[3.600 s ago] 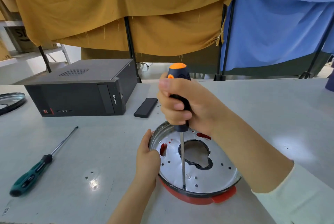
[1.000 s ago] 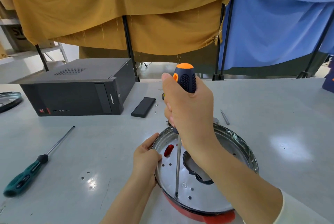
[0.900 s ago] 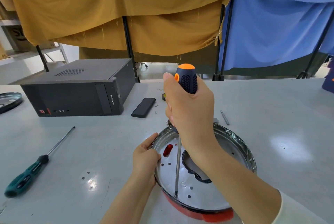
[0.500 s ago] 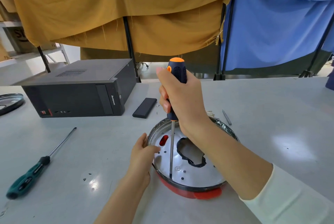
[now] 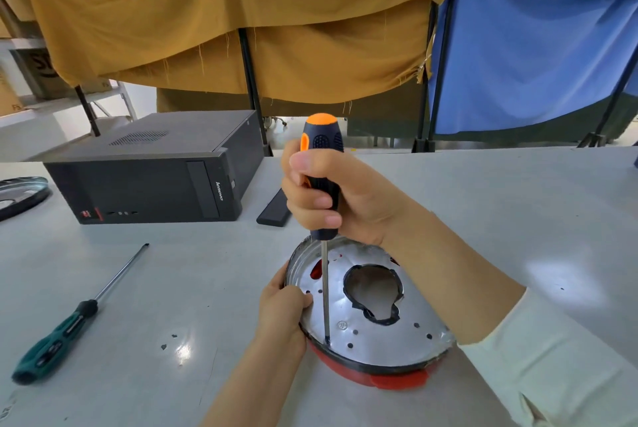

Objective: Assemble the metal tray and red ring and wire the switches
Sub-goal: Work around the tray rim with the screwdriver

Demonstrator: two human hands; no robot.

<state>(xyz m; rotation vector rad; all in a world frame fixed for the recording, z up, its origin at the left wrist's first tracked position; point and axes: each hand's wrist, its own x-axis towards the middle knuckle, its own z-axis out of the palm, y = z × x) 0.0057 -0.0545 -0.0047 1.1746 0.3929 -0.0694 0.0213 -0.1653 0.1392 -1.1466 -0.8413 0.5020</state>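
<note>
A round metal tray (image 5: pixel 373 340) with a keyhole-shaped cutout and small holes sits on a red ring (image 5: pixel 390 380) near the table's front. My right hand (image 5: pixel 331 199) grips the black-and-orange handle of a screwdriver (image 5: pixel 321 164) held upright. Its shaft runs down to the tray's near-left rim, where the tip touches. My left hand (image 5: pixel 281 309) holds the tray's left edge, thumb over the rim. My right forearm hides the tray's right side.
A green-handled screwdriver (image 5: pixel 69 323) lies at the left. A black computer case (image 5: pixel 152 178) stands behind, with a small black slab (image 5: pixel 274 211) beside it. Another metal tray (image 5: pixel 20 193) lies at the far left edge. Small screws (image 5: pixel 169 342) lie left of the tray.
My right hand has turned on the handle, so fingers now face me. The screwdriver stays upright on the tray's near-left rim. My left hand keeps its hold.
</note>
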